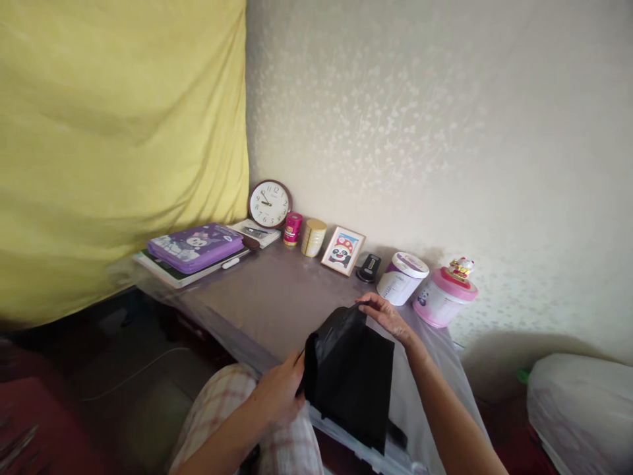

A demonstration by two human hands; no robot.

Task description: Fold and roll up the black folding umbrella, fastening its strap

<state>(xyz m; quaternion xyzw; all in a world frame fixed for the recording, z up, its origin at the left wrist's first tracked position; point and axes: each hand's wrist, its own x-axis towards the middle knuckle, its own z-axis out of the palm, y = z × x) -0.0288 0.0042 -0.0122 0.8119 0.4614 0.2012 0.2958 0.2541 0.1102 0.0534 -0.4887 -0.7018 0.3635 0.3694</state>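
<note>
Nearest, at the table's [257,297] near edge, the left hand [279,389] grips the left side of a black sheet [353,379], thumb and fingers around it, some fingertips hidden. The right hand [388,318] pinches the sheet's top between thumb and fingertips. The sheet hangs tilted over the table's near right part, its lower end by a clear plastic edge [346,440]; it could snag there if pulled sideways. A loosened right pinch would probably let the top flop down.

Farther, near the far right corner, the white tub [399,284] and pink tub [440,300] stand close to the right hand; a wide swing of that forearm could knock either. Along the wall edge, the picture frame [343,251] leans back and might topple if the table's cover is dragged.
</note>
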